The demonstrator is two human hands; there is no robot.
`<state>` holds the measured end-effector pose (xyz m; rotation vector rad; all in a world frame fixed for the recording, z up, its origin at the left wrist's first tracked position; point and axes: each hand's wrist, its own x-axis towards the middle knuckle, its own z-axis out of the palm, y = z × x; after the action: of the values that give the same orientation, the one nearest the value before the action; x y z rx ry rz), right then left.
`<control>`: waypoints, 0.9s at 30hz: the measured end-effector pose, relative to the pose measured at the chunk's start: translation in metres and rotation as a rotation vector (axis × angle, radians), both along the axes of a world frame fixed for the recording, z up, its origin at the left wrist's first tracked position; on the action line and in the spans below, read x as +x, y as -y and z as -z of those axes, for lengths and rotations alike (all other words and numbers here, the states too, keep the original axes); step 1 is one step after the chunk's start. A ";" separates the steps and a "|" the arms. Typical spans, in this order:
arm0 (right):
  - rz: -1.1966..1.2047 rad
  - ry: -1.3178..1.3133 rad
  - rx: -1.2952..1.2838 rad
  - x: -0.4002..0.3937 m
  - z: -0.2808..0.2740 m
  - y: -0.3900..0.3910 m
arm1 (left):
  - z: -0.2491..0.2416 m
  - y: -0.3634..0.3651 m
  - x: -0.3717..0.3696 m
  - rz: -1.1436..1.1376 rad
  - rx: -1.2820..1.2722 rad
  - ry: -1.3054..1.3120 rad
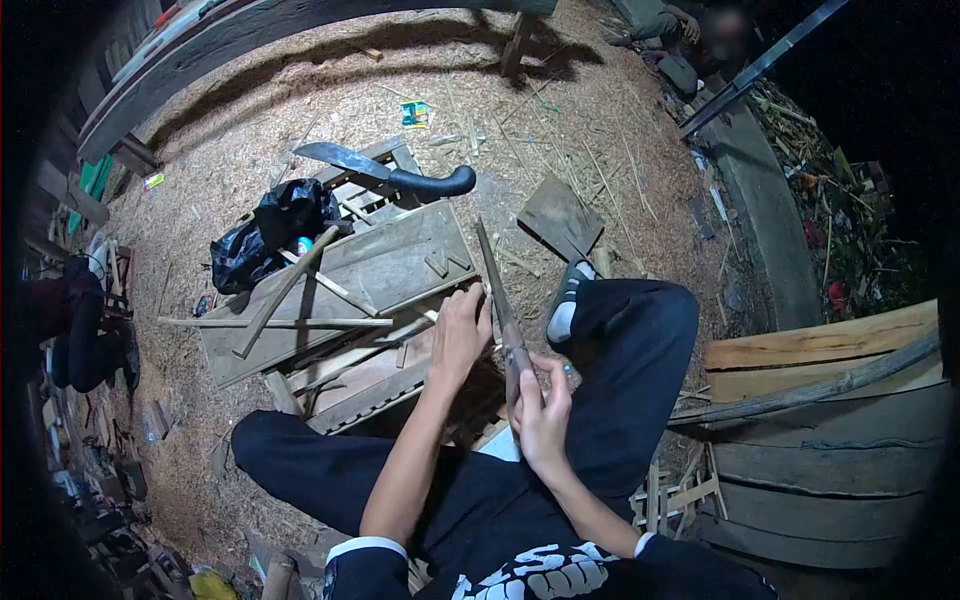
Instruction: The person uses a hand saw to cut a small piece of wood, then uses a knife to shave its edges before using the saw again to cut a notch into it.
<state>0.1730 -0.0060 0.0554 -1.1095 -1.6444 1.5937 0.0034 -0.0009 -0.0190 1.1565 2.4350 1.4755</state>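
Observation:
My right hand [545, 405] is wrapped round the handle of a long knife [498, 290]. Its narrow dark blade points up and away from me, seen nearly edge-on. Beside the blade, my left hand [460, 335] has its fingers curled together near the edge of a wooden board [425, 245]; whatever they pinch is too hidden to name. Two short wood pieces [447, 265] lie on that board close to the left fingers. Farther off, a large machete [385, 173] with a black handle rests on the wooden crate work.
Thin wood sticks [290, 290] cross the board, with a black plastic bag [275, 230] behind them. A square wood block [560, 218] lies on the shaving-covered ground. Planks [820, 420] stand at the right, a heavy beam [300, 40] at the back. Another person [675, 45] sits far right.

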 end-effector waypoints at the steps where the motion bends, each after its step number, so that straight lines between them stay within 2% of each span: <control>1: 0.007 0.004 -0.003 -0.009 -0.001 -0.003 | 0.002 0.002 0.003 0.006 -0.012 0.001; 3: 0.032 0.021 -0.073 -0.035 -0.003 -0.017 | 0.003 0.006 0.007 0.010 -0.035 0.001; 5: 0.020 0.028 -0.051 -0.026 -0.004 -0.011 | 0.001 0.005 0.005 0.002 -0.012 0.001; 9: -0.022 0.092 0.099 -0.004 0.001 -0.006 | -0.001 0.004 0.006 0.001 -0.022 0.022; 12: -0.017 0.091 -0.070 -0.035 -0.008 -0.021 | 0.000 0.006 0.008 -0.003 -0.031 0.000; 16: -0.019 0.032 0.012 -0.001 -0.004 -0.002 | -0.002 0.002 0.002 -0.014 -0.010 -0.007; 20: -0.007 0.076 -0.044 -0.037 -0.003 -0.024 | -0.001 0.006 0.009 -0.010 -0.016 0.001; 24: -0.018 -0.003 -0.086 -0.003 -0.004 -0.006 | -0.005 0.003 0.005 -0.018 -0.019 0.006; 27: -0.023 0.014 -0.050 -0.031 0.007 -0.025 | -0.005 0.006 0.009 -0.011 -0.055 0.010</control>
<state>0.1423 0.0191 0.0482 -1.1333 -1.6404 1.6529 0.0120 -0.0070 -0.0140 1.1251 2.4624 1.4048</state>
